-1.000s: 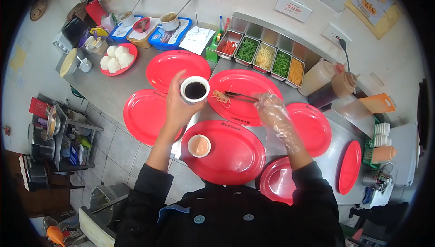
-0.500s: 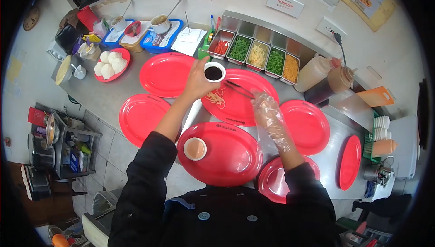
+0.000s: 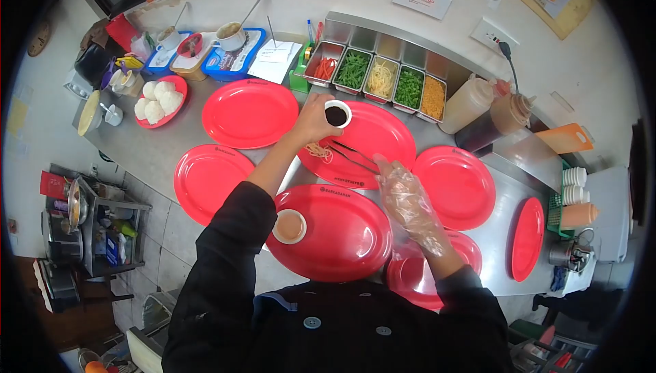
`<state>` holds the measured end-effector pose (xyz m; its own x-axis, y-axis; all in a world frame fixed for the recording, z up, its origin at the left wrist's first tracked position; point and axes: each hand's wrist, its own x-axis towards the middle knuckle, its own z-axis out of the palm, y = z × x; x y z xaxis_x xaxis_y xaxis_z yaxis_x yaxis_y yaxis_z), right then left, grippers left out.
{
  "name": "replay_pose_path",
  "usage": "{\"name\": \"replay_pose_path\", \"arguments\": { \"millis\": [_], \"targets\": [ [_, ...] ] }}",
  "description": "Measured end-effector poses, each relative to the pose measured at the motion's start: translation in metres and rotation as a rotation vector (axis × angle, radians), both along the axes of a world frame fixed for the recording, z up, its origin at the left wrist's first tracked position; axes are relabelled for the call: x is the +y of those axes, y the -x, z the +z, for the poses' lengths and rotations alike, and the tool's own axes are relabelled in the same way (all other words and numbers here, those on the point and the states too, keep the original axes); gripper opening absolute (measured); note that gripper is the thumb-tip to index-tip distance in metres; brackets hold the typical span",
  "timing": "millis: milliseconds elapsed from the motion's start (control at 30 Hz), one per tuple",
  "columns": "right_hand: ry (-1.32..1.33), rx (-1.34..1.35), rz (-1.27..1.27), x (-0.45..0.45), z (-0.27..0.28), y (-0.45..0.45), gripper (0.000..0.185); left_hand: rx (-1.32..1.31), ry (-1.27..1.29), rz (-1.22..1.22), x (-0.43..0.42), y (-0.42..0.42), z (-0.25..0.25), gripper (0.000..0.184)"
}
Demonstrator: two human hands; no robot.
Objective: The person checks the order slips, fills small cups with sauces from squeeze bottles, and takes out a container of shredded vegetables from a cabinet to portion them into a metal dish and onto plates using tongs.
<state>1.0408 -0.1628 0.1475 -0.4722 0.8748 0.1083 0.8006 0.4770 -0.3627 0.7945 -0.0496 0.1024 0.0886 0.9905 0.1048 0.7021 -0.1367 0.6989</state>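
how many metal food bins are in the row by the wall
5, left to right: red strips, green strips, pale-yellow strips, chopped greens, then orange bits beside the pale squeeze bottle. None look hidden.

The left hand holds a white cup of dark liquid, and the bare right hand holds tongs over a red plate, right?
Not quite: the head view shows the right hand in a clear plastic glove, not bare. It holds tongs over a red plate, and the left hand holds a white cup of dark liquid.
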Motion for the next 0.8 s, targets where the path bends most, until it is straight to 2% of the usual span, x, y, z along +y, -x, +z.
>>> {"name": "replay_pose_path", "arguments": {
  "millis": [133, 333, 400, 433, 500, 533, 600, 733, 800],
  "targets": [
    [0.015, -0.070, 0.023, -0.011, 0.006, -0.010, 0.038, 0.006, 0.063, -0.064, -0.001, -0.002, -0.006, 0.084],
    [0.051, -0.034, -0.004, -0.002, -0.019, 0.020, 0.038, 0.044, 0.062, -0.123, -0.001, 0.002, -0.017, 0.091],
    [-0.025, -0.004, 0.003, -0.003, -0.021, 0.017, 0.037, -0.056, -0.103, -0.105, -0.009, 0.010, -0.016, 0.077],
    [-0.103, 0.026, 0.012, -0.001, -0.021, 0.015, 0.036, -0.054, -0.105, -0.105, -0.013, 0.019, -0.014, 0.077],
    [-0.069, 0.022, -0.006, -0.003, -0.003, 0.009, 0.035, 0.106, -0.232, 0.060, -0.023, 0.044, -0.020, 0.049],
    [-0.034, 0.016, -0.028, -0.005, 0.003, 0.007, 0.034, 0.109, -0.230, 0.061, -0.032, 0.052, -0.023, 0.049],
    [-0.037, -0.012, -0.032, -0.004, -0.005, 0.007, 0.034, 0.344, -0.031, 0.136, -0.054, 0.060, -0.021, 0.021],
    [-0.026, -0.005, 0.005, 0.005, -0.029, 0.015, 0.036, 0.344, -0.036, 0.171, -0.069, 0.039, -0.023, 0.014],
    [-0.037, -0.001, 0.011, 0.002, -0.010, 0.016, 0.036, 0.300, -0.069, 0.186, -0.071, 0.031, -0.022, 0.016]
  ]
}}
